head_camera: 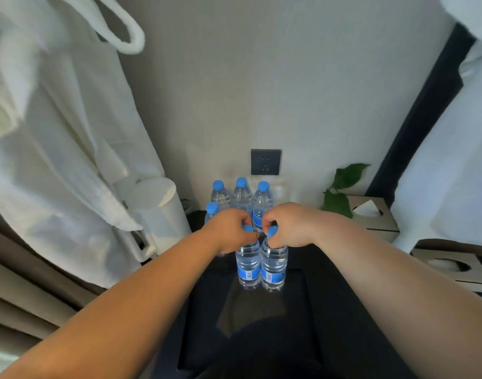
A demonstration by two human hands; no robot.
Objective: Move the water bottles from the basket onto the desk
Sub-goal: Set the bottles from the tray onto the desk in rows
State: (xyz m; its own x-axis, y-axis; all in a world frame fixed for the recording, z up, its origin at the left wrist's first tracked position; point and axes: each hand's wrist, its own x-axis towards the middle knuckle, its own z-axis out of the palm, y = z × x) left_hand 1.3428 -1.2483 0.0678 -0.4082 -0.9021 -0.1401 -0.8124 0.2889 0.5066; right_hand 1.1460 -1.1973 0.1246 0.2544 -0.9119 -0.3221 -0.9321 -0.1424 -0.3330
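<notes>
1, near: dark desk [324, 269]; basket not made out
2: left bottle [248, 266] and right bottle [274, 265], upright, touching, at or just over desk; left hand [228, 231] and right hand [289, 225] each pinch one by cap, probably to keep it plumb
3, far: four bottles [241, 195] packed by wall, probably to leave room in front

Upright blue-capped water bottles [248, 265] on desk [311, 296]

Daylight from two o'clock pales my right hand [289, 225]; my left hand [228, 232] looks warmer. Faint glare on the desk [302, 324]. Edges bow; the robe [56, 132] at ten o'clock blurs.
</notes>
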